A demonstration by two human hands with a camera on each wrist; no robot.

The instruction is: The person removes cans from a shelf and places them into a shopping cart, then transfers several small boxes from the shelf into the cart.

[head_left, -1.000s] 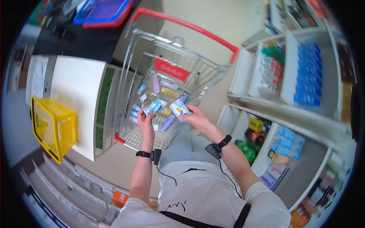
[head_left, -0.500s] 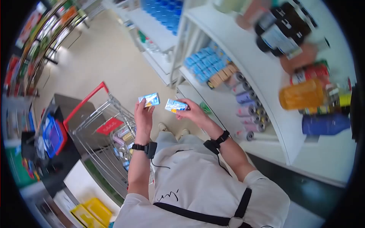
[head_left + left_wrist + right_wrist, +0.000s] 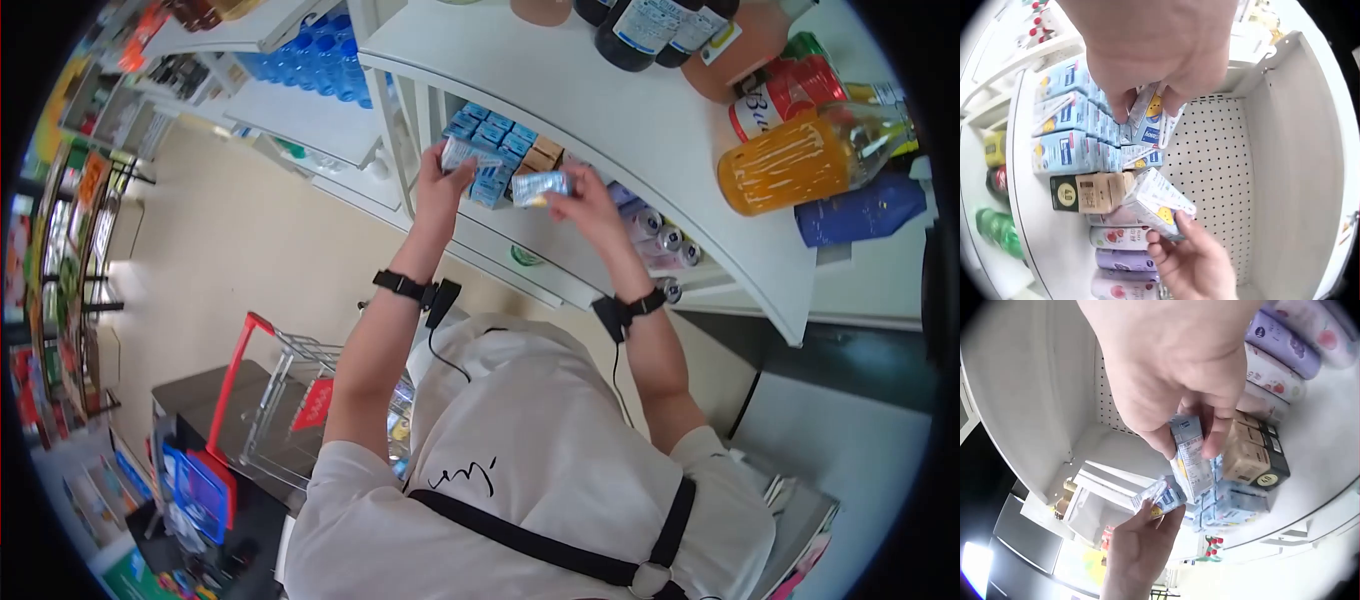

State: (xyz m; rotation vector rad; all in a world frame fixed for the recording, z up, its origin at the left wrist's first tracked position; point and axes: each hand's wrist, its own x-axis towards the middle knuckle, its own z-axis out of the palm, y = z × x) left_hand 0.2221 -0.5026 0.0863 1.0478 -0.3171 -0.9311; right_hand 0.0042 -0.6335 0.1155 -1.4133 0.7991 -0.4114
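Note:
My left hand (image 3: 437, 197) pinches a small blue-and-white drink carton (image 3: 1150, 119) with a straw on its side. In the left wrist view that carton overlaps the back end of the rows of matching blue drink cartons (image 3: 1063, 150) on a lower shelf. A second such carton (image 3: 1192, 462) is between the thumb and fingers of my right hand (image 3: 593, 210). It is tilted, near the brown cartons (image 3: 1249, 453) beside the blue rows. Pink and purple cans (image 3: 1125, 259) lie on the far side of the brown cartons.
Above the cartons juts a white upper shelf (image 3: 560, 85), with an orange bottle (image 3: 785, 165) and several dark bottles on it. Blue-capped water bottles (image 3: 325, 65) fill a neighbouring shelf. A shopping cart with a red handle (image 3: 235, 385) stands behind at left.
The view has turned from the cart to the shelves. Both hands, each still holding a carton, have moved from over the cart to the blue carton rows.

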